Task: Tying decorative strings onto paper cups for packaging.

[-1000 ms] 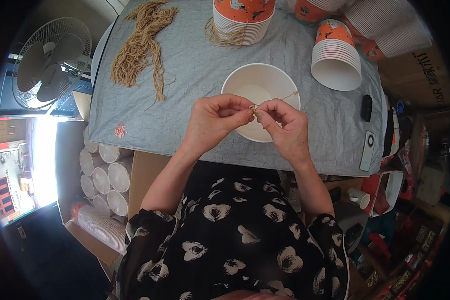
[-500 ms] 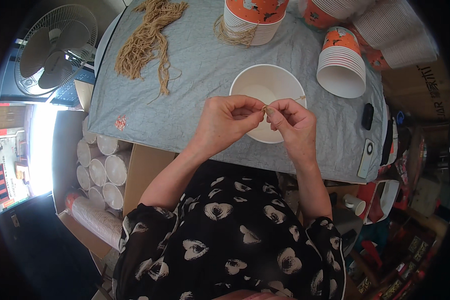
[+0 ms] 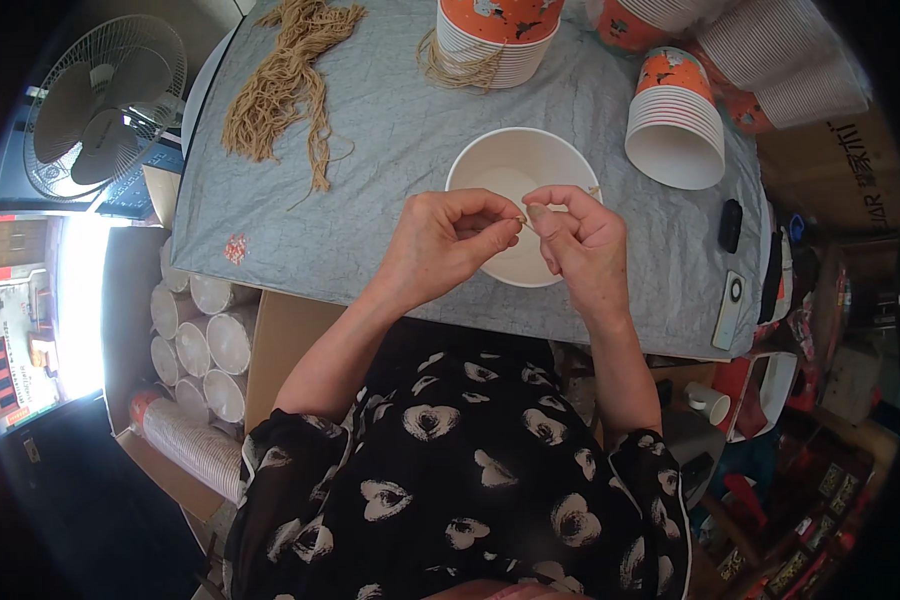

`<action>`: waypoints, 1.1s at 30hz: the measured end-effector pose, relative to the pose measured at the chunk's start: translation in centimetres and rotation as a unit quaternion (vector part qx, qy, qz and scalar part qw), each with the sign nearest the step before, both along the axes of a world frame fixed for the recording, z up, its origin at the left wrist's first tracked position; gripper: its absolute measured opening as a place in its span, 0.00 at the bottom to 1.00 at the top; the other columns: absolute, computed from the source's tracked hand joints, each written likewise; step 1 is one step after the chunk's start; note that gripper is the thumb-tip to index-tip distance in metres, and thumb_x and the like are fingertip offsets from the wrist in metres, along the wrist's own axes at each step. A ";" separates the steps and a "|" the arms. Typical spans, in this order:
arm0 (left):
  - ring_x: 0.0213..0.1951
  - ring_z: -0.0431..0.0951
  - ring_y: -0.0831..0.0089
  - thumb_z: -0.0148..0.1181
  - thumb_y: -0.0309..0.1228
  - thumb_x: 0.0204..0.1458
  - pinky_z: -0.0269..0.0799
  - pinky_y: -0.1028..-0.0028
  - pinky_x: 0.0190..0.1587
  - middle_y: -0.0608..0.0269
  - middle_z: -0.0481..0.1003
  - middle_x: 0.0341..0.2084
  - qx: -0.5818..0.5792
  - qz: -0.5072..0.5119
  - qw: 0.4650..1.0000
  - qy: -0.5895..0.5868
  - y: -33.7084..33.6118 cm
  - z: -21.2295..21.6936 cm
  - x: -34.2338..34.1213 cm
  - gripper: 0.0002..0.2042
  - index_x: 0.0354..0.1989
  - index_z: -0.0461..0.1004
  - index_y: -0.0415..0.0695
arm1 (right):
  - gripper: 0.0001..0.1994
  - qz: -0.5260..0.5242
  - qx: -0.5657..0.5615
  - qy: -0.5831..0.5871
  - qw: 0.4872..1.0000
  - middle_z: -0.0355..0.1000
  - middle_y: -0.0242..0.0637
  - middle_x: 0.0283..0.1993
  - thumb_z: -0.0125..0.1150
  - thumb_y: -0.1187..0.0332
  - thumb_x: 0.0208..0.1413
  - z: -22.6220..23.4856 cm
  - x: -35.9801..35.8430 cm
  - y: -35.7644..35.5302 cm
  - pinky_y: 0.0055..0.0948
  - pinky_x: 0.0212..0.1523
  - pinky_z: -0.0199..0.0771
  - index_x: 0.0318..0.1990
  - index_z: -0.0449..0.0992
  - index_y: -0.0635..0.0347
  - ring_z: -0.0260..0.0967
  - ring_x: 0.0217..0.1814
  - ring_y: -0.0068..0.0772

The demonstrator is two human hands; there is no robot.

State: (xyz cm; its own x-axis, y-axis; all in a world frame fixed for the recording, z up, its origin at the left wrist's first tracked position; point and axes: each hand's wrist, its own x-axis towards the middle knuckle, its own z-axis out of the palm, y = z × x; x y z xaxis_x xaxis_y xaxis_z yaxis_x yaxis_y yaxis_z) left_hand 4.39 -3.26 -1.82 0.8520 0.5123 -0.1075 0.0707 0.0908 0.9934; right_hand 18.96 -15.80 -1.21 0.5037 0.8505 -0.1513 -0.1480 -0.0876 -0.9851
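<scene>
pinching a thin tan string [image 3: 523,219] between them, the left hand [image 3: 438,243] and right hand [image 3: 582,243] meet with fingers clenched on it, just above the white paper bowl [image 3: 490,168] on the grey-covered bench [image 3: 390,130].

Grey tablecloth [image 3: 390,130] covers the table. Loose bundle of tan twine [image 3: 285,75] at 11 o'clock. Orange-and-white cup stack [image 3: 498,38] at 12, more twine coiled at its base. Second stack [image 3: 676,118] lying on its side at 1–2, ribbed white stacks [image 3: 780,55] beyond it. Black remote [image 3: 730,225] and a slim white one, probably also a remote [image 3: 728,310], at 3. Fan [image 3: 105,105] at 10. Box of white cups [image 3: 205,345] at 8.
</scene>
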 end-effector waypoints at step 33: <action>0.38 0.83 0.77 0.66 0.24 0.58 0.80 0.79 0.43 0.61 0.82 0.33 -0.043 -0.033 0.999 0.002 0.4 0.0 0.5 0.07 0.42 0.80 0.35 | 0.06 0.043 -0.017 0.039 0.998 0.68 0.24 0.19 0.60 0.70 0.65 0.4 1.1 -0.8 0.16 0.20 0.56 0.42 0.75 0.64 0.59 0.19 0.11</action>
State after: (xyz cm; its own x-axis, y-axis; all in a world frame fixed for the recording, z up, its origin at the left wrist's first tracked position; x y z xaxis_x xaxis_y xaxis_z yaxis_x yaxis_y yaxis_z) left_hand 4.90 -2.83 -1.86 0.8827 0.4446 -0.1522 0.0838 0.1698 0.9819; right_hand 20.05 -16.55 -0.79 0.4149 0.8836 -0.2172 -0.2149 -0.1367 -0.9670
